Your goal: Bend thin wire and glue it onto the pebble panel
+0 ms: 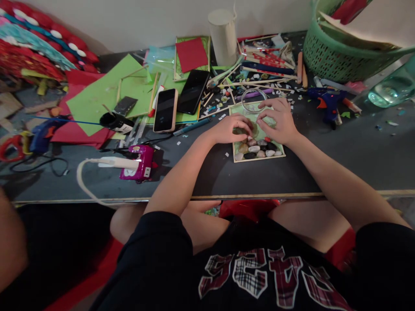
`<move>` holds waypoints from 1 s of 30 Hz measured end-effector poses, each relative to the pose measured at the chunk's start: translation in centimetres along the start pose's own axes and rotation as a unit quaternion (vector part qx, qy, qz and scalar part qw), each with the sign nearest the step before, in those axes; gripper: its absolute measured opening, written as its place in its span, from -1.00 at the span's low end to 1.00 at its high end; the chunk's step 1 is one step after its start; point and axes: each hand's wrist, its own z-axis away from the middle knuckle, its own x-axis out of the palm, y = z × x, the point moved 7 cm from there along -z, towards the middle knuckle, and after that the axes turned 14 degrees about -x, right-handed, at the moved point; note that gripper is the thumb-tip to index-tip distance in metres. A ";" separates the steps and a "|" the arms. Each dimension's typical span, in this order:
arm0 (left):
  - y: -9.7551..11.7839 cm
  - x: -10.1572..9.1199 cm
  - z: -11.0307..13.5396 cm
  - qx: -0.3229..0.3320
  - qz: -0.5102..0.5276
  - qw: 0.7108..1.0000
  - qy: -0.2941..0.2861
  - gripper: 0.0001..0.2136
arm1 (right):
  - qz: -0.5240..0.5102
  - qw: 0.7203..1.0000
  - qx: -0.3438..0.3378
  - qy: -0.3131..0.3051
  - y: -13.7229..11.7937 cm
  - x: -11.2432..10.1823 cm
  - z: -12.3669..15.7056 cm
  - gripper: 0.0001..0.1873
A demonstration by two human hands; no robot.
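The left hand [234,128] lies over the left side of the tray [259,160], fingers curled down near the stones [253,149], and the right hand [278,121] arches over its right side, thumb and forefinger bent close together; whether either one grips anything I cannot tell. The tray sits on the table [214,181] before the person, its stones packed along the near edge. A glue gun [327,101] lies to the right, two phones [165,110] to the left

Dim in here, a soft shadow on the tabletop [311,172] by the left forearm [186,168], edges looking stretched
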 end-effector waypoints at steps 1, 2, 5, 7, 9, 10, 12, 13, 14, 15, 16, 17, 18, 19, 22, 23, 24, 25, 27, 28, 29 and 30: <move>0.0 0.0 0.0 -0.001 0.000 1.000 0.000 -0.85 | 0.000 1.000 0.002 -0.001 0.0 0.1 0.0 -0.59; -0.1 0.0 0.0 -0.003 0.000 1.000 0.001 -0.86 | 0.000 1.000 0.004 -0.001 0.1 0.1 0.0 -0.59; -0.3 0.1 -0.1 -0.010 0.003 1.000 0.006 -0.84 | 0.006 1.000 0.007 0.008 -0.1 0.0 0.0 -0.58; -0.4 0.2 -0.2 -0.015 0.005 1.000 0.011 -0.84 | 0.013 1.000 0.007 0.007 -0.2 -0.1 -0.1 -0.56; -0.5 0.3 -0.3 -0.018 0.004 1.000 0.013 -0.87 | 0.019 1.000 0.004 0.005 -0.3 -0.1 -0.2 -0.54; -0.5 0.4 -0.3 -0.019 0.004 1.000 0.015 -0.88 | 0.020 1.000 0.001 0.007 -0.3 -0.2 -0.2 -0.54; -0.4 0.4 -0.3 -0.018 0.008 1.000 0.015 -0.90 | 0.018 1.000 -0.004 0.009 -0.4 -0.2 -0.2 -0.55; -0.4 0.5 -0.3 -0.020 0.013 1.000 0.016 -0.90 | 0.015 1.000 -0.005 0.008 -0.4 -0.2 -0.2 -0.56; -0.4 0.4 -0.3 -0.027 0.025 0.999 0.017 -0.88 | 0.013 1.000 -0.003 0.007 -0.4 -0.2 -0.2 -0.57; -0.5 0.4 -0.3 -0.039 0.042 0.998 0.016 -0.87 | 0.011 1.000 -0.001 0.005 -0.4 -0.2 -0.2 -0.57; -0.7 0.4 -0.3 -0.055 0.064 0.996 0.015 -0.84 | 0.009 1.000 0.002 0.004 -0.4 -0.3 -0.2 -0.58; -0.9 0.4 -0.3 -0.073 0.088 0.993 0.014 -0.82 | 0.005 1.000 0.004 0.005 -0.5 -0.4 -0.3 -0.59; -1.1 0.3 -0.3 -0.088 0.109 0.990 0.014 -0.80 | -0.001 1.000 0.004 0.006 -0.6 -0.5 -0.4 -0.60; -1.2 0.2 -0.3 -0.097 0.126 0.987 0.017 -0.78 | -0.009 1.000 0.002 0.008 -0.7 -0.6 -0.5 -0.61; -1.3 -0.1 -0.3 -0.098 0.151 0.983 0.048 -0.76 | -0.032 0.999 -0.005 0.014 -1.3 -1.0 -0.8 -0.57; -1.3 -0.2 -0.4 -0.092 0.163 0.980 0.063 -0.74 | -0.036 0.999 -0.006 0.018 -1.4 -1.1 -0.9 -0.53; -1.2 -0.3 -0.4 -0.082 0.181 0.977 0.078 -0.72 | -0.038 0.999 -0.007 0.022 -1.4 -1.2 -1.0 -0.49; -1.1 -0.3 -0.4 -0.071 0.204 0.972 0.093 -0.69 | -0.039 0.999 -0.007 0.025 -1.4 -1.2 -1.0 -0.45; -0.9 -0.2 -0.5 -0.055 0.259 0.958 0.114 -0.60 | -0.040 0.999 -0.008 0.034 -1.4 -1.2 -1.0 -0.38; -0.9 -0.1 -0.5 -0.054 0.288 0.949 0.119 -0.56 | -0.040 0.998 -0.008 0.038 -1.3 -1.3 -1.0 -0.36; -0.9 0.1 -0.5 -0.059 0.316 0.939 0.122 -0.52 | -0.040 0.998 -0.009 0.044 -1.2 -1.3 -1.0 -0.33; -0.9 0.2 -0.5 -0.068 0.344 0.928 0.122 -0.49 | -0.040 0.998 -0.009 0.050 -1.1 -1.3 -0.9 -0.30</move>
